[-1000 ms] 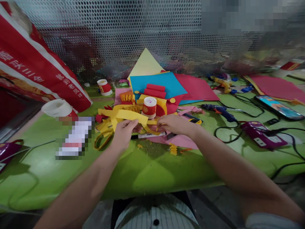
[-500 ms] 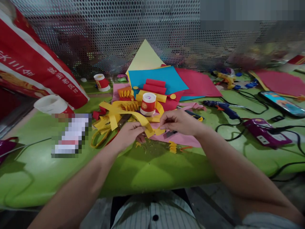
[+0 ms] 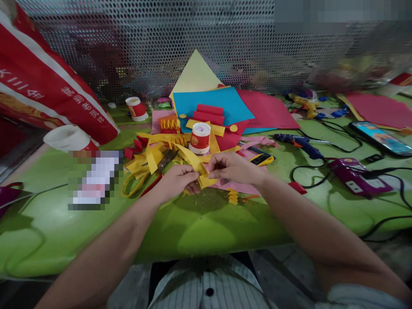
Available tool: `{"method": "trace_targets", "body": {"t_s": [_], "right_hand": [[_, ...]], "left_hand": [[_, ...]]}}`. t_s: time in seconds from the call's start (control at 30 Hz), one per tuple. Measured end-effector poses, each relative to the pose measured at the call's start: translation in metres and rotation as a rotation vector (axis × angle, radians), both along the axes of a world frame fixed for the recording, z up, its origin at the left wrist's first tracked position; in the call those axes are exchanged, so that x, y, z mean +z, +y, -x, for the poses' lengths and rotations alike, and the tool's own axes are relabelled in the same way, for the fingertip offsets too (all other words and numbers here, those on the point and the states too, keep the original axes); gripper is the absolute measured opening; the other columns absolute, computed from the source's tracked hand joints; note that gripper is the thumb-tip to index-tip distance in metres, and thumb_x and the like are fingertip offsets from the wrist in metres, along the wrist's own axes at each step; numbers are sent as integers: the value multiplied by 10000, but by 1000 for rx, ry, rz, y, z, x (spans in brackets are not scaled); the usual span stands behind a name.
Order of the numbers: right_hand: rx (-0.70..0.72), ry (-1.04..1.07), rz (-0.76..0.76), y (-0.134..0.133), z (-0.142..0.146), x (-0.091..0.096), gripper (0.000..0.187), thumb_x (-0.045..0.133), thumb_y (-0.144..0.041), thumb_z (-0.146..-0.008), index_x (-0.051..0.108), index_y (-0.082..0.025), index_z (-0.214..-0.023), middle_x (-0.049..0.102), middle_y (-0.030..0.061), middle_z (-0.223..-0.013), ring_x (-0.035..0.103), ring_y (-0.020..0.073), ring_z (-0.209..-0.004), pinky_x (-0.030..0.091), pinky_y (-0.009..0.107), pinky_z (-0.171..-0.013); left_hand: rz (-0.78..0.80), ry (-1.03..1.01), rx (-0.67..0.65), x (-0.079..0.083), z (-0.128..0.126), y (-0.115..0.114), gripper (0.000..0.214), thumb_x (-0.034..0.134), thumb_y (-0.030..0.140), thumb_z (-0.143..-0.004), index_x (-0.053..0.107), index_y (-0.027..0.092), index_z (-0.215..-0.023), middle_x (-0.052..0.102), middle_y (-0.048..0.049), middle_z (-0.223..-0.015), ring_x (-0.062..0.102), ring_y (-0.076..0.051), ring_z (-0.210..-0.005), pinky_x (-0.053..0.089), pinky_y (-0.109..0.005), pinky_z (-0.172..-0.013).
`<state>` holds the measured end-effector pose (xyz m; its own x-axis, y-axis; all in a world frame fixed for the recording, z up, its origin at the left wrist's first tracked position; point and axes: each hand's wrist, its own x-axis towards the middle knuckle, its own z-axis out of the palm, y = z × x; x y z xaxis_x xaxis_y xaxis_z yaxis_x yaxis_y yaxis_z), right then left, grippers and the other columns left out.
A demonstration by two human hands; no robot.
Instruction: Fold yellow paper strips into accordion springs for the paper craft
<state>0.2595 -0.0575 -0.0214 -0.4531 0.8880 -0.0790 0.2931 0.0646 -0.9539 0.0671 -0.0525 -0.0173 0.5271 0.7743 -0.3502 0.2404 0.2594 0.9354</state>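
Both hands meet over the green table (image 3: 206, 231), pinching one yellow paper strip (image 3: 203, 177). My left hand (image 3: 179, 181) grips the strip's left part with closed fingers. My right hand (image 3: 233, 167) pinches the strip's right part, fingers curled. The strip bends down between them and runs back toward a heap of yellow strips (image 3: 154, 156). A red and white paper cup (image 3: 200, 138) stands just behind my hands. Scissors with yellow handles (image 3: 151, 174) lie left of my left hand.
Blue (image 3: 212, 107), pink (image 3: 267, 111) and pale yellow (image 3: 195, 75) sheets lie behind the cup. A blue glue gun (image 3: 298, 143), a purple device with cables (image 3: 357, 178) and a phone (image 3: 381, 139) sit at the right. A red banner (image 3: 45, 86) and perforated metal screen (image 3: 206, 38) bound the back.
Both hands drew closer together and nearer to me, pulling the yellow strip out of the heap; it now folds between the fingers. The scissors lie uncovered.
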Motion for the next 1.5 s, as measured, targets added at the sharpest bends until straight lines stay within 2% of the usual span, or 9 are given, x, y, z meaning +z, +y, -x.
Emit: {"method": "trace_targets", "body": {"t_s": [0.23, 0.47, 0.67, 0.9, 1.07, 1.27, 1.5], "right_hand": [[-16, 6, 26, -1, 3, -2, 238, 688, -275, -644, 478, -189, -717, 454, -62, -612, 413, 62, -519, 342, 210, -456], [-58, -5, 34, -1, 5, 0, 279, 685, -205, -619, 444, -200, -761, 457, -56, -657, 424, 74, -565, 347, 221, -491], [-51, -40, 37, -3, 7, 1, 287, 671, -224, -635, 440, -203, -803, 448, -60, -672, 418, 79, -569, 342, 234, -507], [-74, -60, 25, -3, 9, 0, 291, 667, -226, -644, 447, -198, -832, 469, -48, -705, 450, 94, -612, 359, 249, -534], [-105, -85, -25, -4, 10, 2, 307, 670, -203, -638, 481, -188, -880, 530, -12, -817, 493, 106, -690, 393, 260, -601], [-110, -86, -1, -6, 12, 5, 322, 657, -189, -651, 485, -195, -923, 506, -50, -677, 488, 100, -623, 351, 236, -536], [-113, -10, 35, -5, 11, 2, 315, 658, -193, -645, 478, -194, -904, 499, -65, -641, 469, 87, -567, 338, 237, -517]], "left_hand": [[-6, 1, -10, 0, 0, -1, 155, 582, 244, -750, 547, 150, -632, 647, -26, -520, 621, -122, -476, 480, -215, -494], [-9, 4, -27, 0, 0, -2, 173, 597, 261, -749, 552, 151, -624, 651, -27, -530, 622, -119, -484, 477, -212, -496], [-13, 13, -26, 1, -2, -3, 179, 602, 263, -739, 554, 147, -611, 645, -28, -522, 614, -121, -477, 472, -217, -494], [12, 6, -11, 3, -3, -3, 152, 577, 235, -748, 568, 140, -630, 646, -32, -520, 618, -121, -476, 474, -216, -495], [15, -2, -3, 2, -2, -3, 157, 610, 248, -728, 573, 140, -620, 646, -28, -514, 619, -121, -473, 476, -215, -492], [31, -21, 2, 0, -2, -3, 173, 620, 281, -719, 581, 139, -629, 651, -35, -510, 617, -128, -465, 472, -222, -480], [65, -29, 11, 2, -3, -4, 196, 625, 307, -719, 573, 138, -635, 662, -44, -530, 632, -136, -488, 484, -224, -499]]}}
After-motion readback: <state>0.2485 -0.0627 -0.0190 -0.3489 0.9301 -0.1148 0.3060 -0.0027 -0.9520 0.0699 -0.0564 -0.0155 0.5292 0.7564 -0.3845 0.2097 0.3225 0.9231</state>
